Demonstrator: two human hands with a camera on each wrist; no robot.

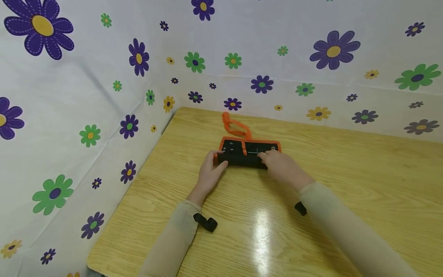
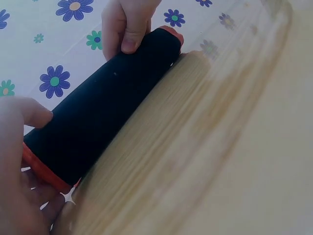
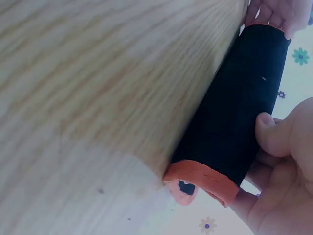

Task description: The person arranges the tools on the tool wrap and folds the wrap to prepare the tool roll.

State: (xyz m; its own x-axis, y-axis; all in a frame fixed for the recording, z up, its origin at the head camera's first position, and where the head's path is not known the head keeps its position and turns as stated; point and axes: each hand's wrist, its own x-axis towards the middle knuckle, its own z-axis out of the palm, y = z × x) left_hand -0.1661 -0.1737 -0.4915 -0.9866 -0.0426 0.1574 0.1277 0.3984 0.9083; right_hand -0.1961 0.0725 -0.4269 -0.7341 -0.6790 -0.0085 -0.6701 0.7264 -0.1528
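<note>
A black fabric tool roll [image 1: 242, 159] with orange edging lies partly rolled up at the far part of the table, its rolled part toward me. White numbers show on its flat part, and a thin metal piece [image 1: 253, 152] lies near the right fingers; its kind is unclear. My left hand [image 1: 209, 171] grips the roll's left end, thumb on the near side. My right hand [image 1: 284, 168] holds the right part, fingers over the top. In the right wrist view the thumb presses the rolled black cloth [image 3: 230, 107], and its orange-edged end shows folded layers.
An orange strap [image 1: 238, 130] runs from the roll's far edge across the wooden table [image 1: 346, 184]. White cloth [image 1: 277, 34] printed with flowers hangs behind the table and along its left side. Black bands [image 1: 205, 222] sit at both wrists.
</note>
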